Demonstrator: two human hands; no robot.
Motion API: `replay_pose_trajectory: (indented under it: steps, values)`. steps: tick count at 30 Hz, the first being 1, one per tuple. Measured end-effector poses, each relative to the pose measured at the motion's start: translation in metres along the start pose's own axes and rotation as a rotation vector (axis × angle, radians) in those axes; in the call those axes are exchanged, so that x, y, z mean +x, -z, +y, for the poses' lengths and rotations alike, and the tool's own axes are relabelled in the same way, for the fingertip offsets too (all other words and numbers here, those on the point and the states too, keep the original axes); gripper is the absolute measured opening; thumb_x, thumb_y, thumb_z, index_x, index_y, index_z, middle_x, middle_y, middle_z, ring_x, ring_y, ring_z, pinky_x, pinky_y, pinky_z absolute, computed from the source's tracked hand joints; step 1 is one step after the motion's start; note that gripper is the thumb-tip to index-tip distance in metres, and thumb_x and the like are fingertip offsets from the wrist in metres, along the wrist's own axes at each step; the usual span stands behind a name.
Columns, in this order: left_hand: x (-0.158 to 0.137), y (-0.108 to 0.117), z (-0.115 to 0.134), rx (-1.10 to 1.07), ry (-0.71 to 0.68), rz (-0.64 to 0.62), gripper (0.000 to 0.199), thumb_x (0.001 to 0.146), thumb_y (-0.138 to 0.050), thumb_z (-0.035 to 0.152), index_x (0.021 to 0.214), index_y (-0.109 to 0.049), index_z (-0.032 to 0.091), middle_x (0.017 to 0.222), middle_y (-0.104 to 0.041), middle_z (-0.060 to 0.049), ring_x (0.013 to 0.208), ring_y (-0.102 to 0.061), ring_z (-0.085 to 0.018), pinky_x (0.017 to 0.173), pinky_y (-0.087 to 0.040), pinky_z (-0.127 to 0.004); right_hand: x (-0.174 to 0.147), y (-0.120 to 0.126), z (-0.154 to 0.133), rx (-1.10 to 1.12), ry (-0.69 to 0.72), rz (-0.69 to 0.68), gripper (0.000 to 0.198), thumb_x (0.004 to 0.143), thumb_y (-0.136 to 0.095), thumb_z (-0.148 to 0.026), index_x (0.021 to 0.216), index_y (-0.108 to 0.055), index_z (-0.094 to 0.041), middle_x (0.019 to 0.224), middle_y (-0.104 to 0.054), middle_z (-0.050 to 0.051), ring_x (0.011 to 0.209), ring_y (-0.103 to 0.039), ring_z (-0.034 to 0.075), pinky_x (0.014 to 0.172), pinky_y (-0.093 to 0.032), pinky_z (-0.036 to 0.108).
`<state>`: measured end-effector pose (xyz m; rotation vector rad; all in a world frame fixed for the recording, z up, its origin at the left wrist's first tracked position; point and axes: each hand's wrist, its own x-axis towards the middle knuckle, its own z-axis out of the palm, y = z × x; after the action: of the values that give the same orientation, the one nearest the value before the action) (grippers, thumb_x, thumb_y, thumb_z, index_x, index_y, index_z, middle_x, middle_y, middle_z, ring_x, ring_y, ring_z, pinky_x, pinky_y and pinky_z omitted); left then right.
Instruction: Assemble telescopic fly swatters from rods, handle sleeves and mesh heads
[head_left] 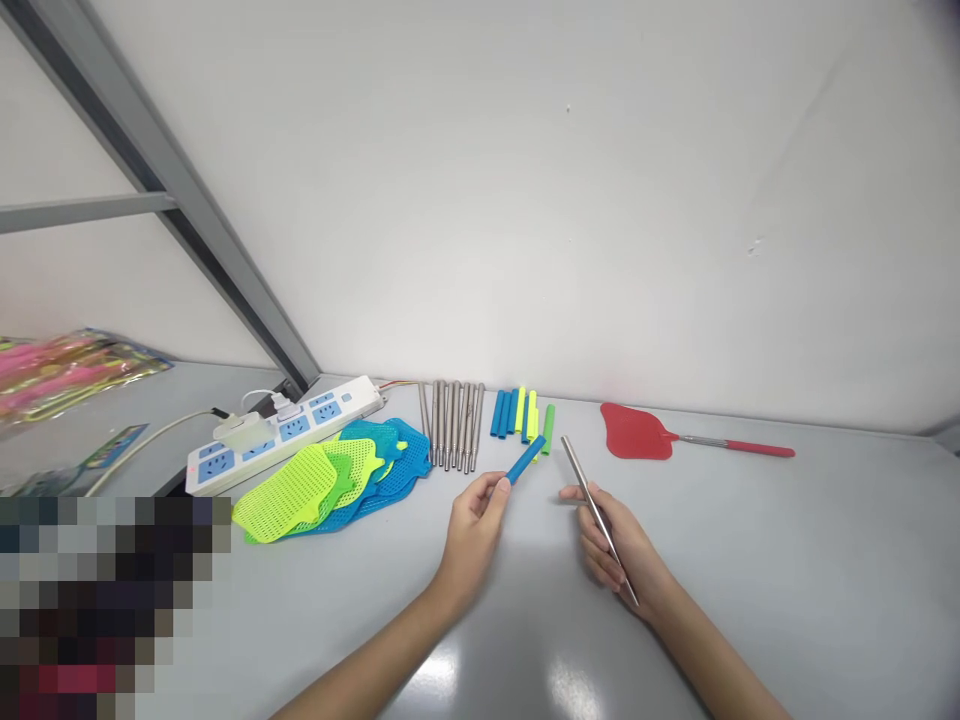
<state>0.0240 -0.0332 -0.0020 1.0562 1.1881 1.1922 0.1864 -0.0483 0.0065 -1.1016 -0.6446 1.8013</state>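
My left hand pinches a blue tube-shaped handle sleeve between thumb and fingers, its free end pointing up and right. In my right hand lies a slim metal telescopic rod, slanting from upper left to lower right, with the fingers curled round it. The rod and the sleeve are apart. Just beyond my hands lie several blue, yellow and green sleeves. To their left, several metal rods are lined up side by side. Perforated fly swatter heads in yellow, green and blue overlap in a pile farther left.
A red fly swatter lies at the right. Behind the swatter heads is a white power strip with plugs and cables. Packaged goods lie at far left beyond a grey metal frame. A white wall backs the grey table.
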Motion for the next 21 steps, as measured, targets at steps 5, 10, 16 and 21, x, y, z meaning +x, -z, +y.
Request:
replay_pose_trajectory:
  steps: [5, 10, 16, 21]
  values:
    - [0.006, 0.001, 0.003, -0.049, 0.038, 0.031, 0.026, 0.067, -0.058, 0.035, 0.083, -0.058, 0.014, 0.045, -0.037, 0.007, 0.035, -0.029, -0.004, 0.034, -0.021, -0.018, -0.003, -0.001, 0.001, -0.091, 0.030, -0.027, 0.038, 0.075, -0.044, -0.045, 0.095, -0.055, -0.015, 0.039, -0.032, -0.009, 0.022, -0.018, 0.002, 0.023, -0.019, 0.017]
    - [0.010, 0.006, 0.000, -0.126, 0.079, 0.023, 0.028, 0.066, -0.059, 0.035, 0.087, -0.055, 0.015, 0.045, -0.035, 0.008, 0.035, -0.030, -0.003, 0.035, -0.022, -0.016, -0.006, -0.006, 0.000, -0.132, 0.037, -0.003, 0.041, 0.075, -0.045, -0.043, 0.104, -0.053, -0.015, 0.042, -0.040, -0.008, 0.022, -0.019, 0.002, 0.023, -0.019, 0.018]
    - [0.014, 0.011, 0.000, -0.294, 0.091, -0.022, 0.025, 0.068, -0.060, 0.032, 0.085, -0.053, 0.015, 0.048, -0.034, 0.007, 0.041, -0.032, -0.004, 0.037, -0.027, -0.016, -0.007, -0.005, 0.001, -0.135, 0.040, -0.035, 0.042, 0.077, -0.045, -0.041, 0.110, -0.049, -0.016, 0.042, -0.039, -0.008, 0.022, -0.021, 0.003, 0.024, -0.021, 0.018]
    - [0.016, 0.012, 0.003, -0.456, 0.115, -0.022, 0.024, 0.068, -0.059, 0.034, 0.067, -0.044, 0.016, 0.054, -0.036, 0.006, 0.044, -0.035, -0.004, 0.039, -0.028, -0.017, -0.004, -0.001, 0.003, -0.129, 0.056, -0.059, 0.043, 0.077, -0.045, -0.042, 0.111, -0.049, -0.016, 0.043, -0.041, -0.007, 0.023, -0.021, 0.003, 0.025, -0.022, 0.018]
